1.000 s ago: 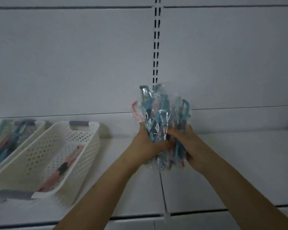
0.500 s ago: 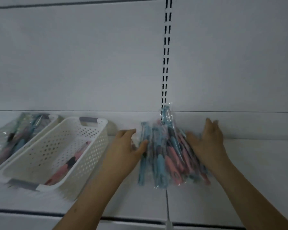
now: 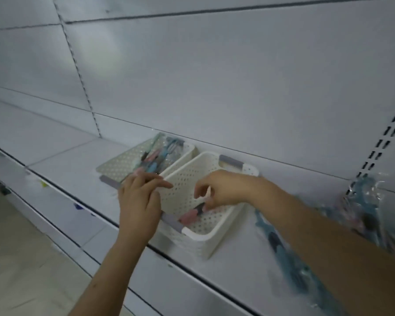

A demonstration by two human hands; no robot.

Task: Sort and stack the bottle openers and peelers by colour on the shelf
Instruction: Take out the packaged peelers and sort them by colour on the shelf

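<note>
A white perforated basket stands on the white shelf and holds a pink peeler with a dark head. My right hand reaches down into it, and its curled fingers pinch the peeler's dark end. My left hand lies with straight fingers against the basket's left rim. A pile of blue and pink wrapped peelers and openers lies on the shelf to the right, partly hidden by my right forearm. One blue piece lies apart from the pile, nearer the basket.
A second white basket behind and left of the first holds several blue and pink wrapped pieces. The shelf's back panel rises behind, with a slotted upright at right. The shelf's front edge drops to a tan floor.
Both hands let go of the wrapped pile and moved left to the near basket. The view swung left, so the pile now lies at the right edge.
</note>
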